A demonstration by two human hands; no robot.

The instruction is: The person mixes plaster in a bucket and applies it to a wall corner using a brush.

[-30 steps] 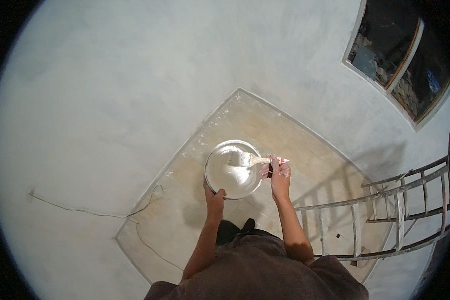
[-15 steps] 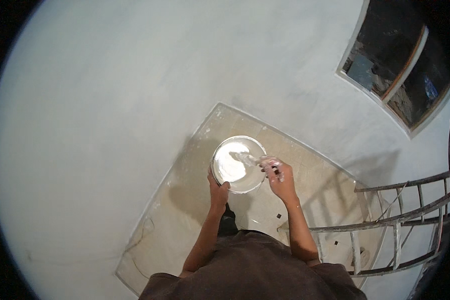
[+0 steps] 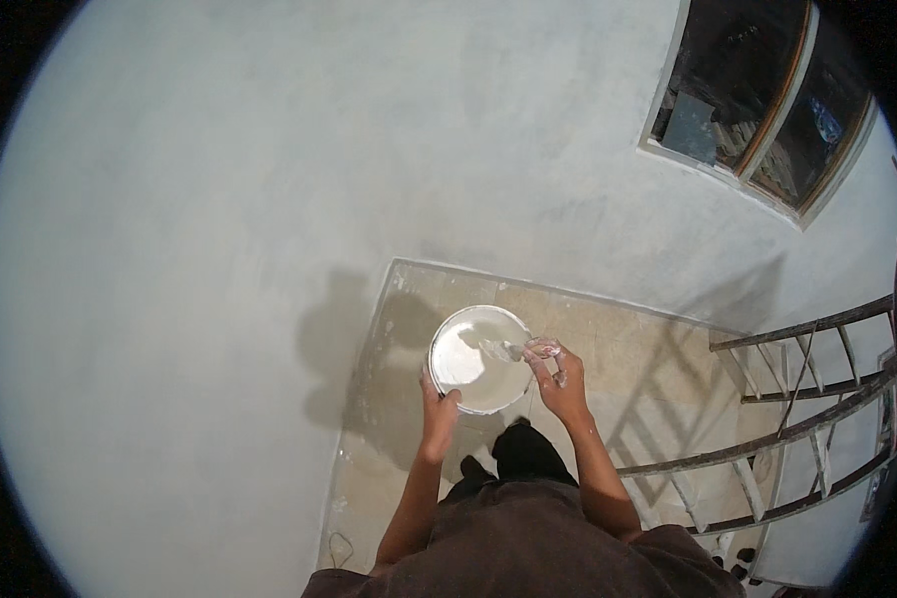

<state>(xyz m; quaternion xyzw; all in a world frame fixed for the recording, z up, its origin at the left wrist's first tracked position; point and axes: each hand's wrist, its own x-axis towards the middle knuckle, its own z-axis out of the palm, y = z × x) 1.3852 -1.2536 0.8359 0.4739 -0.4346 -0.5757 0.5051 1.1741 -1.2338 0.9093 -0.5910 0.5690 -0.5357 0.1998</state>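
Two hands of mine show in the head view, and both are busy. My left hand (image 3: 439, 419) holds a round white bucket (image 3: 508, 387) by its side nearest me. The thumb is up by the rim, and the other fingers curl around the outside, where I can't see them all. The bucket is in front of me, up over the tan floor (image 3: 618, 334). A bright white patch (image 3: 456, 361) shows inside it.

My right hand (image 3: 564, 384) has white spots on it. Its fingers are closed, pinching the handle of a brush (image 3: 501, 350). The brush's white end is over the bucket; I can't tell if it is touching the white stuff.

My dark pants (image 3: 530, 453) and brown shirt (image 3: 533, 533) are below. A ladder (image 3: 708, 460) is on my right. A pale wall (image 3: 199, 249) goes up around the floor, with a window (image 3: 733, 85) at the top right.
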